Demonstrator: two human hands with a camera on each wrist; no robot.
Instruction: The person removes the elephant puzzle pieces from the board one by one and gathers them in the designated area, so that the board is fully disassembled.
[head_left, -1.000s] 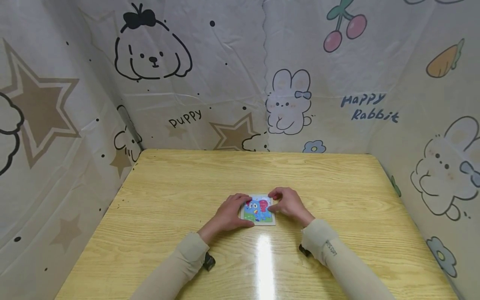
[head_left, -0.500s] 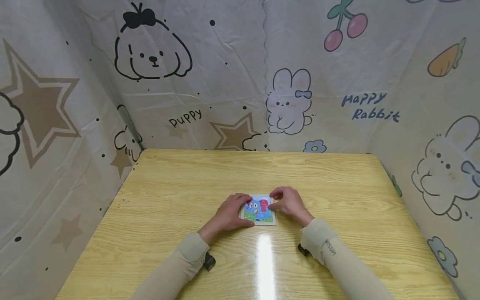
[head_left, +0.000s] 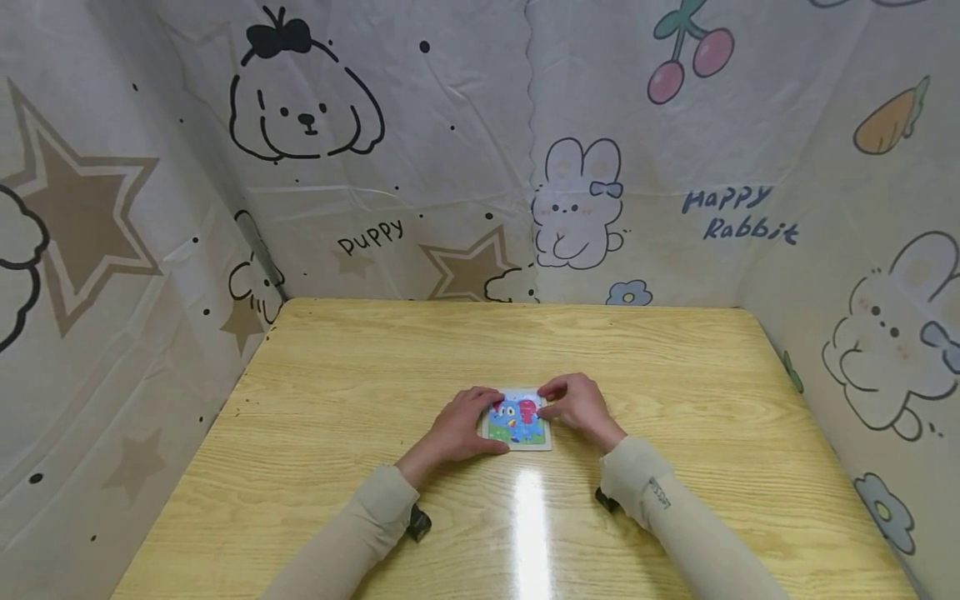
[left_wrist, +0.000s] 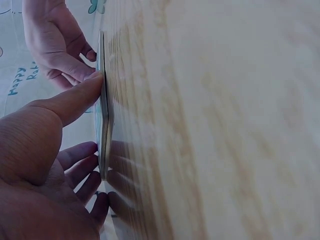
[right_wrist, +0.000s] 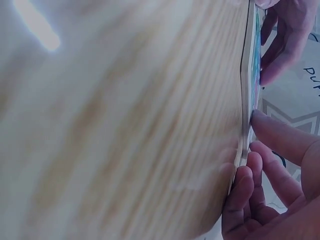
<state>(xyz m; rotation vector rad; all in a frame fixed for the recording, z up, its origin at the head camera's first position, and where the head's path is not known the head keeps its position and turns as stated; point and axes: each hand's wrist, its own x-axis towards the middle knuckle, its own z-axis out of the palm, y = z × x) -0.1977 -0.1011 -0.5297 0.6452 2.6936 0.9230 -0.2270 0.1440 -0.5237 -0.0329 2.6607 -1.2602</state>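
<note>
A small square jigsaw puzzle (head_left: 513, 427) with a blue elephant on it lies flat on the wooden table, in the middle of the head view. My left hand (head_left: 454, 429) spans its left side, thumb at the near edge and fingertips at the far edge. At the upper right corner, my right hand (head_left: 583, 408) has thumb and forefinger on the puzzle's border. In the right wrist view the other right fingers (right_wrist: 241, 187) curl beside the board, by the table. Its thin layered wooden edge (left_wrist: 104, 120) shows side-on in the left wrist view. The fingertips cover parts of the picture's sides.
The pale wooden table (head_left: 360, 350) stretches around the puzzle, with a bright glare streak on its near part. A printed cloth (head_left: 450, 108) with cartoon animals hangs behind the table and at both sides. Black wrist devices (head_left: 418, 523) show below the sleeves.
</note>
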